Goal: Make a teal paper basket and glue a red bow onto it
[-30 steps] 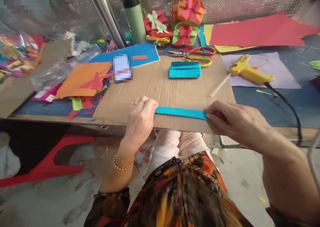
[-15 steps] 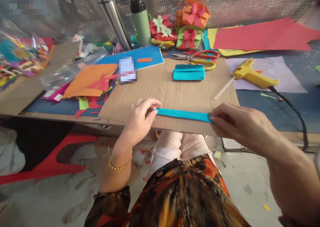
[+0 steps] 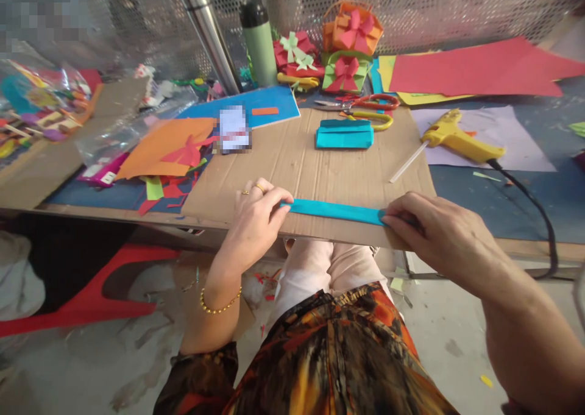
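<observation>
A narrow blue paper strip [image 3: 337, 211] stretches between my two hands, just above or on the front part of the cardboard sheet [image 3: 278, 159]. My left hand [image 3: 258, 223] pinches its left end between thumb and fingers. At the other end my right hand [image 3: 434, 229] grips the strip the same way, its fingertips covering that end. Behind the strip, on the cardboard, lies a folded blue paper piece [image 3: 345, 136]. Orange-handled scissors [image 3: 377, 102] and a yellow-handled pair [image 3: 377, 121] rest behind that piece.
On the right a yellow glue gun [image 3: 466, 138] lies on lilac paper, its cord [image 3: 532, 205] hanging over the table edge. Red paper [image 3: 475, 67] is behind it. Orange paper [image 3: 164, 141] and scraps lie left. A green bottle [image 3: 259, 43] and paper baskets [image 3: 347, 74] stand at the back.
Both hands keep hold of the blue strip, with only slight shifts of the fingers. The right hand sits marginally further left; the rest of the table looks the same.
</observation>
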Demonstrator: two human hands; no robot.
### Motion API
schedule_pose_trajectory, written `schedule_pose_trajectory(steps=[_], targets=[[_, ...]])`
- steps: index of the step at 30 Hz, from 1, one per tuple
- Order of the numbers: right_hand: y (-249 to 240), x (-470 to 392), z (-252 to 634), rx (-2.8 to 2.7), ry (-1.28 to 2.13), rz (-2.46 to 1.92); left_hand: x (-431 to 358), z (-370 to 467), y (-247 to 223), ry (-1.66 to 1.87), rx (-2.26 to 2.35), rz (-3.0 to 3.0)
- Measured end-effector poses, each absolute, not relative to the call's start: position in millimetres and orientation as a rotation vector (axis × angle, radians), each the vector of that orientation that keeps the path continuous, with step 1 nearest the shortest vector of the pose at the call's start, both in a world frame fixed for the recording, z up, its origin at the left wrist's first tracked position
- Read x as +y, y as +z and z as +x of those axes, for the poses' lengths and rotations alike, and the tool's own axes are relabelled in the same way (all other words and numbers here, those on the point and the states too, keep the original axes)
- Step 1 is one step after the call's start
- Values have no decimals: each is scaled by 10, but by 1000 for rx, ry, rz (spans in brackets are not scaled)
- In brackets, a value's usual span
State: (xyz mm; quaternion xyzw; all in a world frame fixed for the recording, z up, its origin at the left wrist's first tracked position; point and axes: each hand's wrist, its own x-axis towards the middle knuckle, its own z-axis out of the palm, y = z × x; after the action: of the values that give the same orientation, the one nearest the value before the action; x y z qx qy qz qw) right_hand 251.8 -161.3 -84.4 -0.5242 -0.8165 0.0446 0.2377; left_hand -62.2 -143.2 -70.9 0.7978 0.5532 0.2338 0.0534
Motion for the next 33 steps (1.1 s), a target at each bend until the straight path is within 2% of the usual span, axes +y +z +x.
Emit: schedule_pose_trajectory(steps=[7,17,26,33], targets=[[-825,-1627,2496,-2242,160,-1461,-1585,-557,-839,854,1812,2754],[-899,-1664,2480,-2242,-23,-1468,-1811,-423,-888,619,1886,3063],[-892,-1663,2473,-2231,-29,-1422,-1931,-312,-892,382,1987,2855],[-863,-1716,2441,-2184,13,-1451,-1932,-232,-974,455,1880,2904]])
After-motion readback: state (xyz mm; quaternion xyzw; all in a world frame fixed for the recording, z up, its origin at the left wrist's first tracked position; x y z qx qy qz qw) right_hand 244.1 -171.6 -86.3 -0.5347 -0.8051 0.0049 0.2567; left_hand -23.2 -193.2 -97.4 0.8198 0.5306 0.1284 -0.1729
